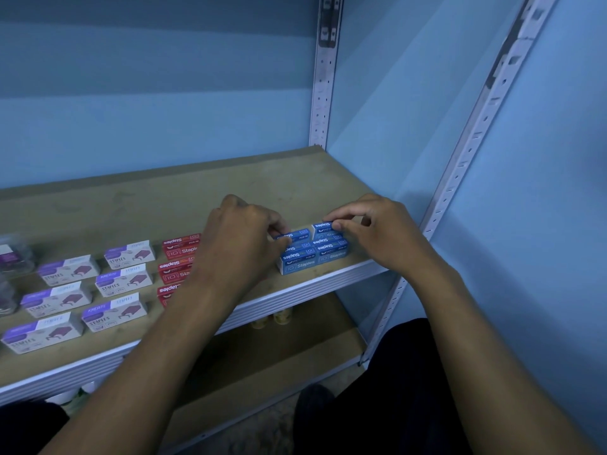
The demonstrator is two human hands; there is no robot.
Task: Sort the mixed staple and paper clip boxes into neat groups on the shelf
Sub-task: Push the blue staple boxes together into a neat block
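Note:
Several blue staple boxes (313,254) sit packed in a tight block near the right end of the shelf board (147,198). My left hand (241,239) pinches the back left blue box (297,234) at its left end. My right hand (377,231) pinches the back right blue box (323,226) from the right. Left of the blue block lies a column of red staple boxes (179,249), partly hidden by my left forearm. Further left, several purple-and-white staple boxes (123,280) stand in two columns.
Clear containers with dark contents (14,257) sit blurred at the far left edge. White slotted uprights (323,103) frame the shelf at the back and right, against a blue wall. A lower shelf (262,359) holds small yellowish jars (282,315).

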